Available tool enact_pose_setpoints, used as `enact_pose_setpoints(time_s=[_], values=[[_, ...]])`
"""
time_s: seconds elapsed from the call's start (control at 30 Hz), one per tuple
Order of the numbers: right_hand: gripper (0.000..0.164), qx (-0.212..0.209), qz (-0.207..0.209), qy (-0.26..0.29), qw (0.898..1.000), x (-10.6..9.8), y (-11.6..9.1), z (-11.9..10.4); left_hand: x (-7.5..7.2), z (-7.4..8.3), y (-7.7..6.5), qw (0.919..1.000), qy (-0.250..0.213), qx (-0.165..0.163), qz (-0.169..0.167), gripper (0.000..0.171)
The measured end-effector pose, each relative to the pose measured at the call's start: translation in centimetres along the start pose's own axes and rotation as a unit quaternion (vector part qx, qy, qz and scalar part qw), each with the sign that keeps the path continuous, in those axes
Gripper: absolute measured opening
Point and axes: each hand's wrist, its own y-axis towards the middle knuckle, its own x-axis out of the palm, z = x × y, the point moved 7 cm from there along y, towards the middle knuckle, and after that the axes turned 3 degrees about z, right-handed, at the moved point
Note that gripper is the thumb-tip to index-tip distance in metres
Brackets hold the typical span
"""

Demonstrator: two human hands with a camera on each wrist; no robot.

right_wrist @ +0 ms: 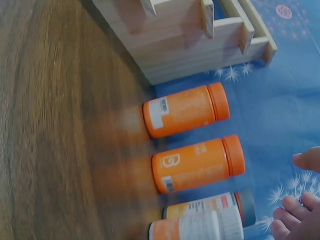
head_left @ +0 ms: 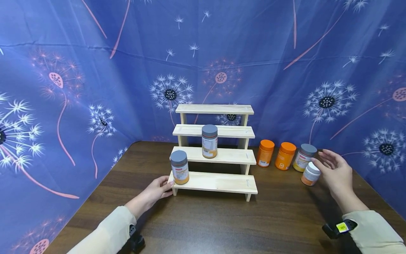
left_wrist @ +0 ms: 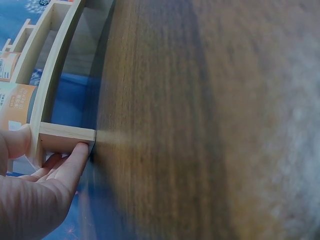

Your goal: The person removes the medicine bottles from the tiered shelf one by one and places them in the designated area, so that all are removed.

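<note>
My left hand (head_left: 156,191) pinches the left end of the lowest step of a wooden tiered rack (head_left: 219,181); in the left wrist view the thumb lies above the board and a finger touches the leg below. A grey-lidded bottle (head_left: 179,167) stands on that step beside the thumb, and another grey-lidded bottle (head_left: 209,141) is one step higher. At the right, my right hand (head_left: 337,173) hovers with thumb and fingers apart, next to a small white-capped bottle (head_left: 311,174) and a grey-lidded bottle (head_left: 305,157). Nothing shows between its fingers in the right wrist view (right_wrist: 302,210).
Two orange bottles, one nearer the rack (head_left: 265,153) and one to its right (head_left: 285,156), stand on the brown wooden table (head_left: 219,225). A blue dandelion-print cloth (head_left: 253,42) hangs behind and at the sides.
</note>
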Motion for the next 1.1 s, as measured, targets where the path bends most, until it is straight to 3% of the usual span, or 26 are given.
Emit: enact_pose_setpoints(time_s=[0.33, 0.77, 1.1], values=[[0.061, -0.026, -0.059, -0.023, 0.998, 1.8, -1.0, -1.5, 0.1, 0.5, -0.2, 0.9998, 0.004, 0.011, -0.014, 0.043], [0.065, -0.025, -0.087, -0.018, 0.996, 2.9, -1.3, -2.4, 0.2, 0.4, 0.1, 1.0, 0.0, 0.004, -0.004, 0.042], [0.047, -0.022, -0.117, 0.051, 0.992, 3.9, -1.6, -3.3, 0.1, 0.3, 0.0, 1.0, 0.003, 0.004, -0.006, 0.042]])
